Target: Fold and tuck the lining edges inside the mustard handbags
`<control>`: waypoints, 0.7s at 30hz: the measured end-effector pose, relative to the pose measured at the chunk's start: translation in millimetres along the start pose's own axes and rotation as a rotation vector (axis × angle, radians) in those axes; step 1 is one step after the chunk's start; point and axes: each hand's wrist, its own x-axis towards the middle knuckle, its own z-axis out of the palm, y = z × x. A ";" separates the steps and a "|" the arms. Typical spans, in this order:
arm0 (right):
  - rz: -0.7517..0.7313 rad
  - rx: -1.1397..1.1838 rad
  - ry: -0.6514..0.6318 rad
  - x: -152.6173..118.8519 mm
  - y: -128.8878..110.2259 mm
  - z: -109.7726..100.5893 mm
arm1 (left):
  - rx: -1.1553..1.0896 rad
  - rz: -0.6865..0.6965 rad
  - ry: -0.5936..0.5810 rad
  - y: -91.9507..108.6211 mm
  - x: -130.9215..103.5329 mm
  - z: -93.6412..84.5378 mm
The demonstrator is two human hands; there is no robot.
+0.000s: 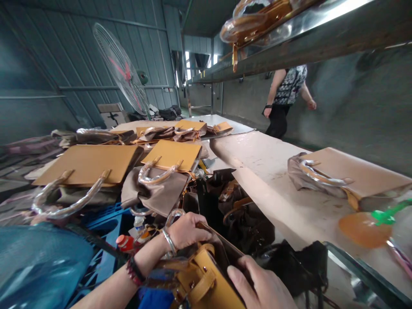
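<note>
Low in front of me is a handbag with a tan-yellow outer panel, a strap and a brown interior. My left hand, with a silver bangle and a dark red bracelet at the wrist, curls its fingers over the far end of the bag's rim. Closer to me, my right hand grips the bag's side edge between thumb and fingers. The bag's lower part runs out of the frame. Beyond my left hand lies a tan and taupe handbag with plastic-wrapped handles.
Another tan handbag lies at left, above a blue crate. A dark gap full of bags opens ahead. On the right table rests a further handbag. A fan stands behind; a person is beyond the table.
</note>
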 end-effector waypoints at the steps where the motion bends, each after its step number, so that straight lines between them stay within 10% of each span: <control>1: 0.032 -0.050 -0.005 3.3 -5.6 0.5 | 0.006 -0.012 0.007 2.1 -2.7 1.3; 11: -0.218 0.080 0.232 -10.3 -11.9 21.1 | -0.169 -0.139 -0.087 21.5 -45.9 1.9; 21: 0.070 0.085 0.078 -4.5 -31.4 22.5 | -0.285 -0.034 -0.233 6.8 -29.1 -6.5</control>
